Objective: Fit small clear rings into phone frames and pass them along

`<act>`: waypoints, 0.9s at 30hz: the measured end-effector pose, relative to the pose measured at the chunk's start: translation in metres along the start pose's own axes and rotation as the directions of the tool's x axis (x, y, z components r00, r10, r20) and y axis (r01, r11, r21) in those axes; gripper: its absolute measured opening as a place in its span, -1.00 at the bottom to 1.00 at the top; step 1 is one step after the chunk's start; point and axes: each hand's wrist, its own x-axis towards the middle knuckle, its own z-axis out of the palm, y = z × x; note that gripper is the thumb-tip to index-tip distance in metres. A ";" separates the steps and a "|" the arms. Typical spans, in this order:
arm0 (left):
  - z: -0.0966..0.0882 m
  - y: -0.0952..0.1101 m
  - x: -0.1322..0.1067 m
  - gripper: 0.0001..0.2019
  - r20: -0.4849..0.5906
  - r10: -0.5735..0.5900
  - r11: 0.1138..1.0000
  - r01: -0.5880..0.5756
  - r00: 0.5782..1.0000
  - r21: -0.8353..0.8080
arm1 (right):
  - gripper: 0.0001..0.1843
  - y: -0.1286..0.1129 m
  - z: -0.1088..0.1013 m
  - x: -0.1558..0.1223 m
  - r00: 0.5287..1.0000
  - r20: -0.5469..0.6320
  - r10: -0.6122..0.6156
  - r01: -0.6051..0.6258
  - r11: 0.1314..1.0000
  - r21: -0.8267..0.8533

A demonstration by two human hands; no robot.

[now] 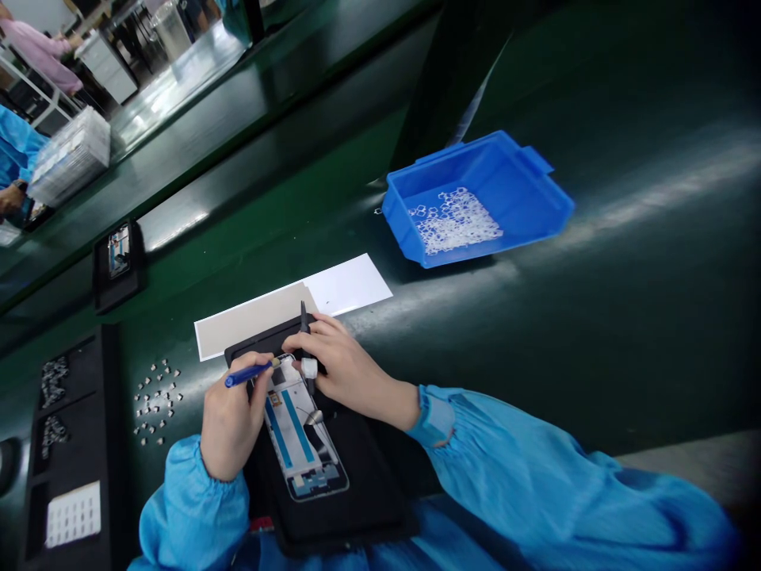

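Observation:
My left hand [229,424] is closed around a blue pen-like tool [246,375], its pale tip at the upper end of an opened phone housing [302,428]. The housing has blue strips along it and lies in a black fixture [372,484]. My right hand [348,371] is closed on dark tweezers [304,319], whose points stick up away from the housing. Its fingers rest at the housing's upper edge, and a white cover [309,368] sits by one fingertip. What the fingertips touch there is partly hidden.
A blue bin [535,198] of small white rings stands at upper right. A white-and-beige sheet [255,321] lies behind the fixture. Small metal parts [158,400] are scattered left, beside a black compartment tray [71,476]. Another phone fixture [119,266] and a co-worker's sleeve [17,143] appear farther off.

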 end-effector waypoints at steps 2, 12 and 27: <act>-0.001 0.000 0.001 -0.88 0.003 0.016 1.000 -0.016 1.000 -0.007 | -0.65 0.000 0.000 0.000 1.000 0.000 -0.006 0.006 1.000 -0.006; 0.000 -0.003 -0.004 -0.89 0.018 0.044 0.999 -0.043 0.999 -0.015 | -0.60 0.000 0.000 0.000 1.000 -0.005 0.001 -0.001 1.000 0.006; 0.004 -0.007 -0.016 -0.87 0.004 0.061 0.996 -0.060 0.998 -0.062 | -0.66 0.000 0.000 0.000 1.000 -0.017 -0.008 0.008 0.999 0.031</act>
